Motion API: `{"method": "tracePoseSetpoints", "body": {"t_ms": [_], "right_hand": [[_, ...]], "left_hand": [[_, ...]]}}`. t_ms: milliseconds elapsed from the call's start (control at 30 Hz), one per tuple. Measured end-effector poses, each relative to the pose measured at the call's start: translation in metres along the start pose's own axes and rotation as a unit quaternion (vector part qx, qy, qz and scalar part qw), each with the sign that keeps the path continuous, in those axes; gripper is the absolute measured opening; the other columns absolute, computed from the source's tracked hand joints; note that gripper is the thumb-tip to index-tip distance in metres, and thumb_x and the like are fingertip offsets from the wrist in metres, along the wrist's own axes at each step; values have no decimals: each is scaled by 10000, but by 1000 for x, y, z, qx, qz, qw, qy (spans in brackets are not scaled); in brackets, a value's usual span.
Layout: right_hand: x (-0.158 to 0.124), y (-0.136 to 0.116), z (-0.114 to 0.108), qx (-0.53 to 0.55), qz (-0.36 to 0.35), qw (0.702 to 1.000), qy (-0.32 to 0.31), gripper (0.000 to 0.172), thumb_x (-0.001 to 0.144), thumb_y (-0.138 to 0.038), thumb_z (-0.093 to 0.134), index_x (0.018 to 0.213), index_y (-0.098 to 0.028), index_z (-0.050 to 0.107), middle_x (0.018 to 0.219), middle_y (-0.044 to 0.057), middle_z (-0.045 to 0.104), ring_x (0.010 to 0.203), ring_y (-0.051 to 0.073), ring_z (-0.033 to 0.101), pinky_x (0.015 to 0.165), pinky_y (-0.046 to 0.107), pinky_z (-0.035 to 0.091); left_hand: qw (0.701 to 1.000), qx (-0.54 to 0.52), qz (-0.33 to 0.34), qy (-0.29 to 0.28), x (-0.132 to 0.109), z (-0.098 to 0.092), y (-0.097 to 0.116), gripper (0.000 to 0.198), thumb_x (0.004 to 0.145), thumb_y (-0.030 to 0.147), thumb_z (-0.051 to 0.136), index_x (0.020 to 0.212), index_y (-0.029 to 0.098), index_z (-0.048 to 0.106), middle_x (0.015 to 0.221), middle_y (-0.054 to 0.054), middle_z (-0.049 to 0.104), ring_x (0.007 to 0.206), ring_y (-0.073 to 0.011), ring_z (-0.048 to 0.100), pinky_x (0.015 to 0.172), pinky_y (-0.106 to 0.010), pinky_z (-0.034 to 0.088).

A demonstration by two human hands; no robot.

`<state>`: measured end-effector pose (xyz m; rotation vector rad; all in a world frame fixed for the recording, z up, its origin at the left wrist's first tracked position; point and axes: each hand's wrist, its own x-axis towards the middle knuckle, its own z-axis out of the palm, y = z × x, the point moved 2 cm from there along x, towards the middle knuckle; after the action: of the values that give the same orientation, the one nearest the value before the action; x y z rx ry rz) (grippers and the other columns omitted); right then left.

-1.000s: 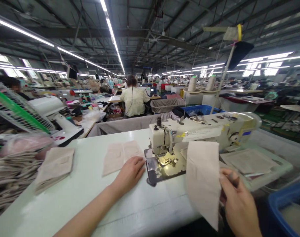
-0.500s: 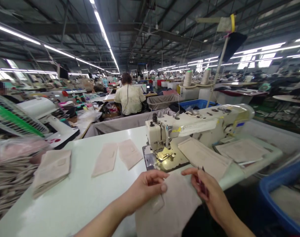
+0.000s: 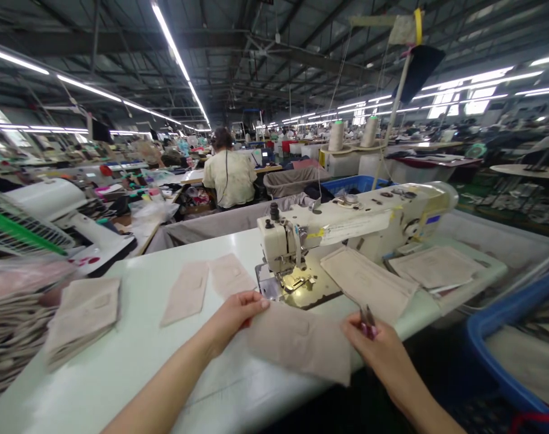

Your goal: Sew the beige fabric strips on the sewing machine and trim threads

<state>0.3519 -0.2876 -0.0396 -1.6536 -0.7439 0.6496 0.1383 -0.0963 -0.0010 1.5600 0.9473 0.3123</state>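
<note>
Fabric panel (image 3: 296, 343) is probably light, floppy, so grab edges: left hand (image 3: 233, 316) pinches one, right hand (image 3: 380, 346) the opposite plus snips (image 3: 369, 329).

Small tool (image 3: 369, 320), half hidden (right hand (image 3: 374, 342))

Fabric panel (image 3: 301, 346) before sewing machine (image 3: 346, 226), 2 cloth pieces (image 3: 186, 292) left of it on table (image 3: 138, 337)
</note>
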Motion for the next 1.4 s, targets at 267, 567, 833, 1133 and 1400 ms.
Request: {"method": "tracePoseSetpoints", "body": {"t_ms": [267,567,833,1133,1400], "right_hand": [[-29,9,34,-106,-118,980,-122,105,839,-265,564,797,-201,634,684,-25,583,587,130,501,564,229,402],[-31,18,30,-183,-337,904,-190,210,822,-47,430,887,-198,561,799,15,586,715,151,555,649,251,417],[-30,19,35,-294,-353,860,-223,269,753,-29,542,951,-207,581,933,33,610,798,174,571,648,266,396],[-29,20,43,-327,-344,852,-221,257,724,-27,622,900,-208,569,930,19,617,840,186,571,651,273,374],[-29,16,43,-339,-339,846,-233,262,722,-29,642,901,-206,572,946,17,627,856,183,574,677,276,384]], "left_hand": [[963,234,90,100,56,10,10,111,736,207,604,650,169,662,668,-17,641,673,-173,540,659,-280,364],[922,347,132,108,64,21,14,167,760,109,545,630,170,630,661,-14,643,655,-157,572,619,-246,365],[904,389,114,133,71,22,12,179,765,126,517,623,177,612,643,-38,649,602,-162,565,567,-257,326],[897,408,93,141,76,20,12,194,784,197,525,603,185,594,632,-40,649,596,-168,566,549,-259,311],[896,411,90,143,82,19,8,205,784,195,516,589,186,582,622,-41,633,591,-169,552,537,-263,294]]}}
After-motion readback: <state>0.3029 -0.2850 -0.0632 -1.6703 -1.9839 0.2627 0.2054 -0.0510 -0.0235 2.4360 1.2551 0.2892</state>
